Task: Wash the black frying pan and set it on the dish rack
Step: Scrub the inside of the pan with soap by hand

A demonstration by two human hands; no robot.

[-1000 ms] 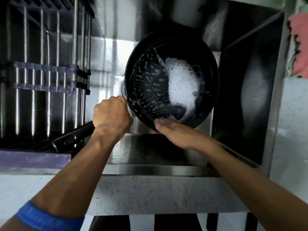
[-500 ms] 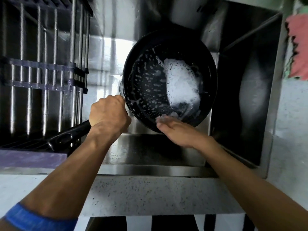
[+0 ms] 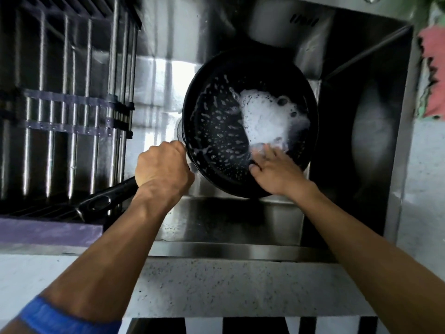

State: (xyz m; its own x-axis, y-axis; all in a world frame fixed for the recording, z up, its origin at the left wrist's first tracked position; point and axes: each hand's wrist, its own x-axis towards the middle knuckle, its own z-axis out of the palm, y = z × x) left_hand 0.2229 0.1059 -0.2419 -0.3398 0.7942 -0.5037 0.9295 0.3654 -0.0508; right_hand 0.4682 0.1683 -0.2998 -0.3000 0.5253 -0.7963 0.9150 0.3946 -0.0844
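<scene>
Head view, my read. Black frying pan (image 3: 216,131) is held tilted over the steel sink (image 3: 361,131), its inside turned toward the camera. White foam (image 3: 267,119) sits in the pan just above the right hand, suds droplets spread toward the left hand. Left hand (image 3: 162,169) is curled tight round the pan's handle (image 3: 108,200) near the rim; the free end of the handle points down-left past the wrist. Right hand (image 3: 277,171) lies inside the pan, fingers (image 3: 265,153) fairly straight against the lower inner wall; I cannot tell whether anything is under them. Dish rack (image 3: 69,109) stands left of the left hand, apart from the pan. Pink cloth (image 3: 433,75) hangs far right of the right hand.
</scene>
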